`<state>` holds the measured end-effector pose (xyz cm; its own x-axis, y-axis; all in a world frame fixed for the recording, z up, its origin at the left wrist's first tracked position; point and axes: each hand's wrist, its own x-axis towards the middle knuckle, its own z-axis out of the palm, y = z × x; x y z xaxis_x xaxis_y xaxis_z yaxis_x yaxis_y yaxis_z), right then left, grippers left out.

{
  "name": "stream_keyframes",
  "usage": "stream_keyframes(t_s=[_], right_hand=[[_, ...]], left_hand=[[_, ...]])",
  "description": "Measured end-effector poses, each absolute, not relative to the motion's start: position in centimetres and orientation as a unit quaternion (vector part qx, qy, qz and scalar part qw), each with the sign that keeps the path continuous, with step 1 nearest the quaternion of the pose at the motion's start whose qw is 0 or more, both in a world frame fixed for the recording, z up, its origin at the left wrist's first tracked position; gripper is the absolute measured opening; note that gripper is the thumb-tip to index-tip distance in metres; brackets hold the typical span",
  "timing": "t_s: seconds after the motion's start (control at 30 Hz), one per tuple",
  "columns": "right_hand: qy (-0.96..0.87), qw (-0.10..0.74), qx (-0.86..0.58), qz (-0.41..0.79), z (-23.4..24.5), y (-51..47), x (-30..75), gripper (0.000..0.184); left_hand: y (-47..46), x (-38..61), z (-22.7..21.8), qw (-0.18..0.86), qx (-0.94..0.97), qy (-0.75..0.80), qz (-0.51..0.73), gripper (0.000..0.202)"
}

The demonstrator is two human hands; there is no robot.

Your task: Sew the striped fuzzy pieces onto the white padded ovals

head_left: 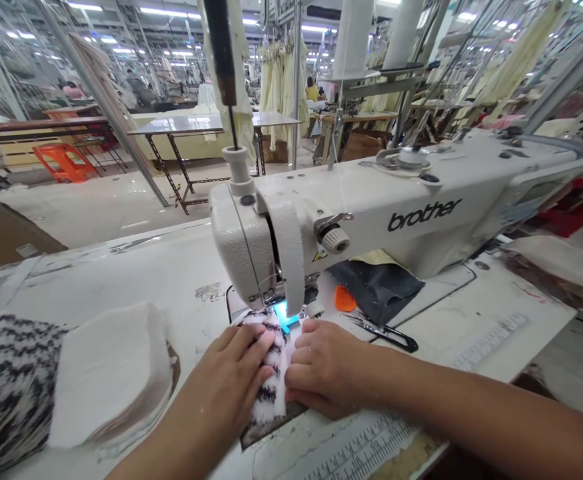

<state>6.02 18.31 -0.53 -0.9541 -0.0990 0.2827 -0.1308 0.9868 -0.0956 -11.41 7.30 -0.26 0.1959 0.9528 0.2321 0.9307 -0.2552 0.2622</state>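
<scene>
Under the needle area of a white sewing machine lies a piece of black-and-white patterned fabric, lit by a bluish lamp. My left hand rests on this fabric, its fingers stretched forward and pressing it down. Just right of it, my right hand is closed with curled fingers at the fabric's right edge, gripping the white edge close to the presser foot. The fingertips of that hand are partly hidden. The front end of the fabric hangs toward me, over a dark plate.
Left of my hands sit a stack of white fabric pieces and a black-and-white patterned pile. Thread snips, an orange piece and dark cloth lie right of the needle. A printed ruler runs along the front edge.
</scene>
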Motion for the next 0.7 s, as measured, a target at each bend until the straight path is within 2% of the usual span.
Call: stream_keyframes(t_s=[0.17, 0.4, 0.7], right_hand=[[-0.984, 0.158, 0.062, 0.060, -0.7, 18.3, 6.0, 0.022], [-0.982, 0.161, 0.065, 0.067, -0.9, 18.5, 5.9, 0.025], [-0.984, 0.150, 0.063, 0.075, -0.6, 18.3, 5.8, 0.026]], left_hand=[[7.1, -11.2, -0.3, 0.038, 0.755, 0.627, 0.188, 0.031], [6.7, -9.9, -1.5, -0.007, 0.731, 0.658, 0.179, 0.032], [6.6, -10.5, -0.7, 0.035, 0.738, 0.654, 0.162, 0.033]])
